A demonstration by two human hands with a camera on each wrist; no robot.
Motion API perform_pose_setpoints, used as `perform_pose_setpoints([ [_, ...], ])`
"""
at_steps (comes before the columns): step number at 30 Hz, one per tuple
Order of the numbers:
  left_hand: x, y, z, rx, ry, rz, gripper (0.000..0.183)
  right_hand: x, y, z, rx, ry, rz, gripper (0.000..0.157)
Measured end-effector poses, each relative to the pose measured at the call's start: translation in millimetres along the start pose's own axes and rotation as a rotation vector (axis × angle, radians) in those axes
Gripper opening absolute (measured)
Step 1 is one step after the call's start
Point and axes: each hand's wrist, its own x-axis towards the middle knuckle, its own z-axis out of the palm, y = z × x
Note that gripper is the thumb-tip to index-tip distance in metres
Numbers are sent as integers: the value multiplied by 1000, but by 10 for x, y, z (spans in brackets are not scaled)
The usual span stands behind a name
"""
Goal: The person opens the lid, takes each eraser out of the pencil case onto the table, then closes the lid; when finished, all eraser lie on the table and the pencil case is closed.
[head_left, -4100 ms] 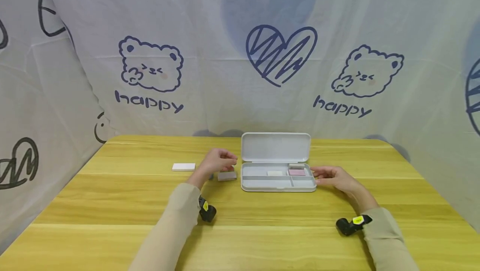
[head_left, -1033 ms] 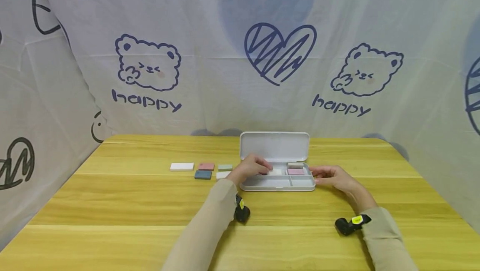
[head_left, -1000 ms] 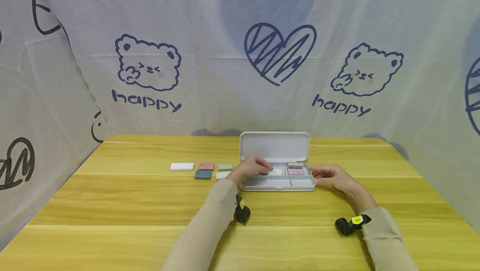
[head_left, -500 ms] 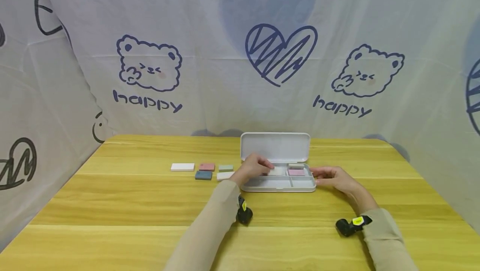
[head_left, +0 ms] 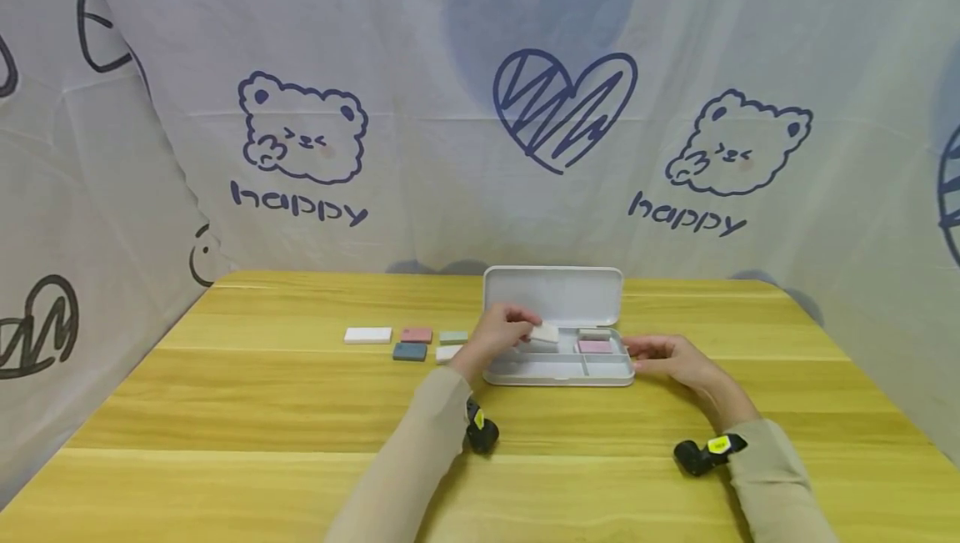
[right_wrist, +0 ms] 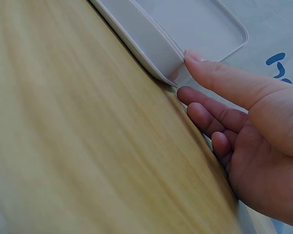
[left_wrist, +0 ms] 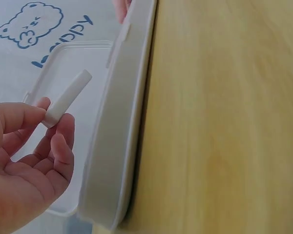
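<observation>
My left hand (head_left: 498, 333) pinches a white eraser (head_left: 545, 333) between thumb and fingers, just above the left part of the pencil case (head_left: 534, 369). In the left wrist view the eraser (left_wrist: 71, 97) tilts, one end between the fingertips, in front of the raised lid (left_wrist: 95, 53). At the case's right end rests my right hand (head_left: 675, 358). The right wrist view has its thumb tip at the case's rim (right_wrist: 158, 36) and loosely bent fingers low beside the corner. A pink eraser (head_left: 595, 347) and a pale one (head_left: 594, 333) lie in the back compartment.
Left of the case on the wooden table (head_left: 225, 409) lie a white eraser (head_left: 367, 335), a red one (head_left: 417, 335), a green one (head_left: 453, 337), a blue one (head_left: 410, 352) and another white one (head_left: 447, 354), partly behind the left wrist. A printed curtain (head_left: 427, 151) hangs behind.
My left hand has come from the loose erasers to the case, reached inside, and lifted the white eraser up out of its compartment. My right hand stays at the case's right end.
</observation>
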Motion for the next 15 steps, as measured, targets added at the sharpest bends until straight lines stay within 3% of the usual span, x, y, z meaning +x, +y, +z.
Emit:
perform_pose_setpoints([
  [9,-96,-38,-174,23,17,-2,14,-12,-34,11,4,5,22,48],
  [15,-140,-11,-298,-16,42,-18,16,-11,-36,8,-14,6,25,48],
])
